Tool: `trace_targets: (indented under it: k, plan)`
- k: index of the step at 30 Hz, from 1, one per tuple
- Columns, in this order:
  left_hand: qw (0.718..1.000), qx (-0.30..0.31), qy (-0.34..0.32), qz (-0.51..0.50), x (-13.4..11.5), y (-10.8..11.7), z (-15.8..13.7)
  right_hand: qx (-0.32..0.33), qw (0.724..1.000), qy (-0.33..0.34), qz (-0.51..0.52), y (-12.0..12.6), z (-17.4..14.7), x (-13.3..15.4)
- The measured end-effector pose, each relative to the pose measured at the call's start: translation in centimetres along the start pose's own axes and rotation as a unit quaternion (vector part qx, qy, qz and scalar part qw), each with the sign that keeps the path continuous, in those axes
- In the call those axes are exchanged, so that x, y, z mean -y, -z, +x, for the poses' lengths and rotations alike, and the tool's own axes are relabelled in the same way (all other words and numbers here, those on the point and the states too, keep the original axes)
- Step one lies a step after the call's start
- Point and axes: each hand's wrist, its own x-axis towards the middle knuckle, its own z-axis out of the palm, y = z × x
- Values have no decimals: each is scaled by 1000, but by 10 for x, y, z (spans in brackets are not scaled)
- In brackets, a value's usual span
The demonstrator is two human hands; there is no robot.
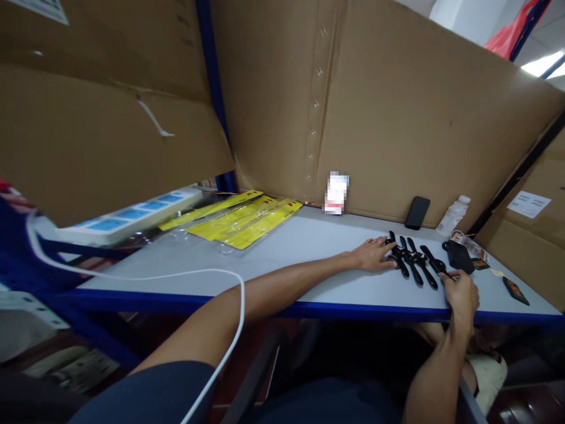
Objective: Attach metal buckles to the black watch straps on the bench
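Several slim black tools (pixel 414 258), shaped somewhat like scissors or pliers, lie side by side on the grey table (pixel 326 241); their exact kind is hard to make out. My left hand (pixel 373 254) rests flat at the left end of this row, its spread fingertips touching the first tool. At the row's right end, my right hand (pixel 461 292) has its fingers closed on the near end of a black tool (pixel 446 274). The palm side of that hand is hidden.
Yellow cards in clear sleeves (pixel 251 222) and a white power strip (pixel 141 213) are on the left. A lit phone (pixel 336 193), dark phone (pixel 417 212) and bottle (pixel 454 216) stand by the cardboard (pixel 397 118). A black pouch (pixel 459 256) lies right. A white cable (pixel 176 274) crosses my left arm.
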Motion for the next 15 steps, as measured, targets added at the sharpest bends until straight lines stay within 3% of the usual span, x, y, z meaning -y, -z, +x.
trace_targets:
  k: [5,8,11,15]
  plan:
    - [1000,-2,-6,7,1,-1,2,31,999,32,21,-1,8,13]
    - [999,-41,6,15,1,-1,2,-67,994,65,63,3,-11,23]
    - [998,-59,25,11,2,-1,3,-48,973,144,173,3,-42,45]
    - [999,-29,15,0,7,-5,6,-3,948,280,151,-6,-73,77]
